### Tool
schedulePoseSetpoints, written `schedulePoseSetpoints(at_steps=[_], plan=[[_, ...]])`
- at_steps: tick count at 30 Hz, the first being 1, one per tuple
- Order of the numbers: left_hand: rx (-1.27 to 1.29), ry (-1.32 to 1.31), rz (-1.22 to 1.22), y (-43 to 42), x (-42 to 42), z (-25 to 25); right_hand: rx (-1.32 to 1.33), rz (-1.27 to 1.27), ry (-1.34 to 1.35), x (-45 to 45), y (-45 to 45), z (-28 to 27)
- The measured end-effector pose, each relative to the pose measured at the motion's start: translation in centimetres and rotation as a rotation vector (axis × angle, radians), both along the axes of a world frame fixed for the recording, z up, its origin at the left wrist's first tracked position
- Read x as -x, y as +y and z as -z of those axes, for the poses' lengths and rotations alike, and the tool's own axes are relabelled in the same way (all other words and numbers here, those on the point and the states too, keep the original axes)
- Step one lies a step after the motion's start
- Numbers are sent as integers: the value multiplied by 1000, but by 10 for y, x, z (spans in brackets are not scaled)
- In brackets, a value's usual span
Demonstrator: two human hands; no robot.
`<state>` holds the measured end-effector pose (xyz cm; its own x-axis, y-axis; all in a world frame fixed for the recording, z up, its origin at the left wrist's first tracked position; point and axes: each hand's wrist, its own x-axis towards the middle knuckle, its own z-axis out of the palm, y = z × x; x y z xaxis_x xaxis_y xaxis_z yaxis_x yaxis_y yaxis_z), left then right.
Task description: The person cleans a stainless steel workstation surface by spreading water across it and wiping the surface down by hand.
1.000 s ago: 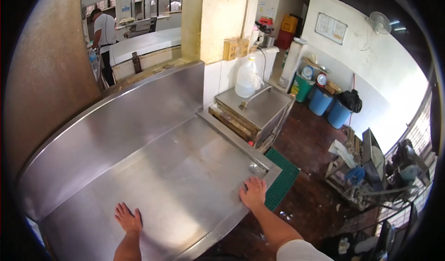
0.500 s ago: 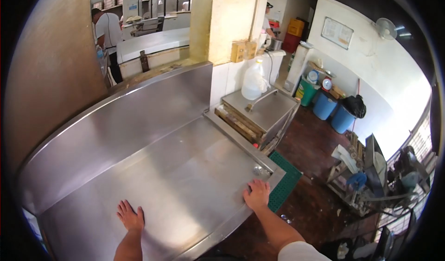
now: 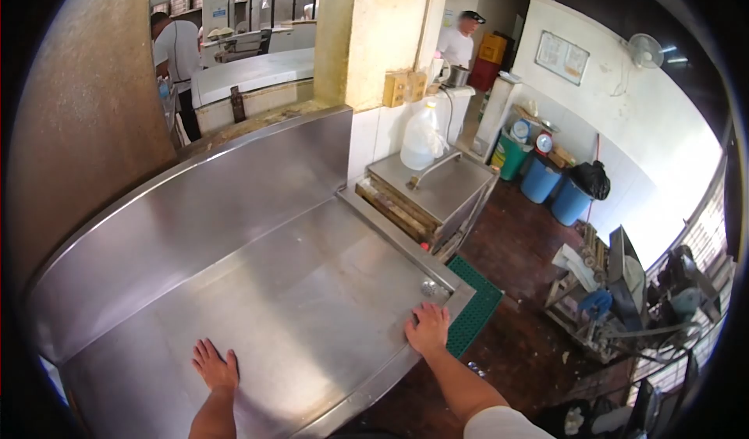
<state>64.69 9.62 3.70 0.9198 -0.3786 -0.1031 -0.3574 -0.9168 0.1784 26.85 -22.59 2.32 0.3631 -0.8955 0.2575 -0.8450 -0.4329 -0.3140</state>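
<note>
Worktop: one broad stainless-steel table with a raised rim, lying directly beneath and ahead of my two hands; its surface bears patchy reflections.
Long axis: appears to run from lower left to upper right, parallel to the tall brushed-steel backsplash along the far side.
Left hand: my bare left hand, palm down on the steel, fingers spread, grasping nothing; well in from the right-hand end.
Right hand: my bare right hand, palm down by the near right corner, fingers loosely extended, unladen; whether its heel presses on the rim I cannot tell.
Corner fitting: one small round metal piece, inside the rim, just beyond my right fingertips; my right hand is clearly the nearer.
Beyond the right end: one steel box with a hinged-looking handle on its flat lid, bearing a translucent plastic jug of clear liquid.
Floor: one green perforated mat, beside the table's right corner.
Persons: two in white shirts, one far left, one beyond the jug.
</note>
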Motion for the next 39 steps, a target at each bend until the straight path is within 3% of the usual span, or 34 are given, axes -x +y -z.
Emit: schedulePoseSetpoints(at_steps=[39], plan=[[63,-18,18,3,-2,1,-61,-2,47,-1,0,-4]])
